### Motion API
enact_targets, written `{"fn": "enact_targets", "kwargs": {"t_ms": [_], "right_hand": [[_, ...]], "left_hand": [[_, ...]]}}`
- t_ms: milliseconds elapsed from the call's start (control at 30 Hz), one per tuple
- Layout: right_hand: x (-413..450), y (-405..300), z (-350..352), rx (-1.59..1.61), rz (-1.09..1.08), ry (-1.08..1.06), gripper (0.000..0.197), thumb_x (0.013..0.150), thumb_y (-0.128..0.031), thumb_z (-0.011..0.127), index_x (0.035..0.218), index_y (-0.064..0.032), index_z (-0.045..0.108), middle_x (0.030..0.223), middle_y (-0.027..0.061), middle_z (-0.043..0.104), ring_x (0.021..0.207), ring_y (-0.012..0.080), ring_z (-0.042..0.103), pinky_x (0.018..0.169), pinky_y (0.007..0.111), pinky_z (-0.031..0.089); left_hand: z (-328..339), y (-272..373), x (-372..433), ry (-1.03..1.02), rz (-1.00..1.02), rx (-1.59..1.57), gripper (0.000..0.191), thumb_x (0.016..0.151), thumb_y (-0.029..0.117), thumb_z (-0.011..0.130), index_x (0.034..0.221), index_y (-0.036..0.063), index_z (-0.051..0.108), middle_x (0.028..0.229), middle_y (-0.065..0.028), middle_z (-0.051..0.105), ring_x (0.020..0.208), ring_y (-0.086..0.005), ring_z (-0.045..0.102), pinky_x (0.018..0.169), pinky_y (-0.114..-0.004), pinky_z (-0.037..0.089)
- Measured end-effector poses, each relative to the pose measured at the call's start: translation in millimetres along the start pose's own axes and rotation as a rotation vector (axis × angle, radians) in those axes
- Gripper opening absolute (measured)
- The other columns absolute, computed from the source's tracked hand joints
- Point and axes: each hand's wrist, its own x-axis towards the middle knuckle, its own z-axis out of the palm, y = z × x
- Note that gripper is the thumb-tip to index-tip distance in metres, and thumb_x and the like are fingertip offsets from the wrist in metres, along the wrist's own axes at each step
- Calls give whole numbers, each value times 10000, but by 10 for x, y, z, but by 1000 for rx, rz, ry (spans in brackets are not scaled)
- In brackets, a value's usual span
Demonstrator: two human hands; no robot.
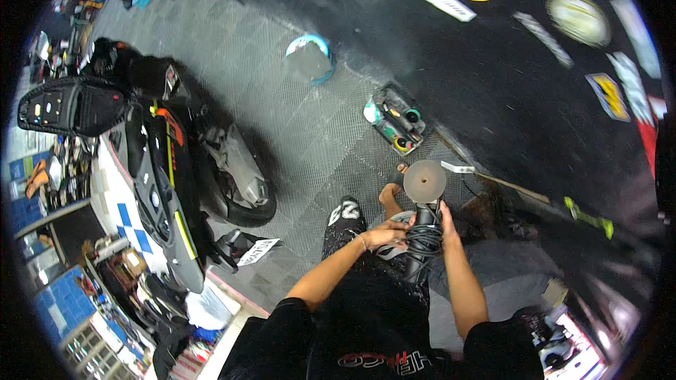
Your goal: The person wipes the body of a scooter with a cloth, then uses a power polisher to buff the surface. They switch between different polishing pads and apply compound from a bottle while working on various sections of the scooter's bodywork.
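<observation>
An angle grinder or polisher (417, 269) with a dark body lies upright along my lap, its round tan disc pad (424, 181) at the far end. A black power cord (424, 240) is wound in several loops around the body. My left hand (388, 235) is at the left side of the coiled cord, fingers bent against it. My right hand (449, 224) holds the tool's right side, just below the disc. Parts of both hands' fingers are hidden behind the tool and cord.
A black tool tray (396, 119) with bottles and tape stands on the grey tiled floor ahead. Beyond it is a round blue-rimmed container (309, 59). A motorcycle (158, 184) stands at left. A dark wall with stickers rises at right, a green-yellow tool (589, 217) near its base.
</observation>
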Motion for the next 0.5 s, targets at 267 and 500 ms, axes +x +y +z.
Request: {"fn": "enact_targets", "kwargs": {"t_ms": [267,500], "right_hand": [[1550,-1205,-3233,-794,95,884,967,785,-745,562,1483,-91,422,1442,185,526,1257,393,547,1047,574,416],[3763,-2340,-2406,-658,564,380,671,866,-634,657,1277,-106,617,1109,95,712,938,234,707,856,403,579]], "left_hand": [[-146,91,2256,346,394,-190,823,885,596,672,1358,-62,533,1177,-188,651,1037,-223,625,820,-347,514],[-1562,833,3751,573,493,-246,556,891,479,718,1041,-56,711,830,-114,725,763,-186,651,761,-376,526]]}}
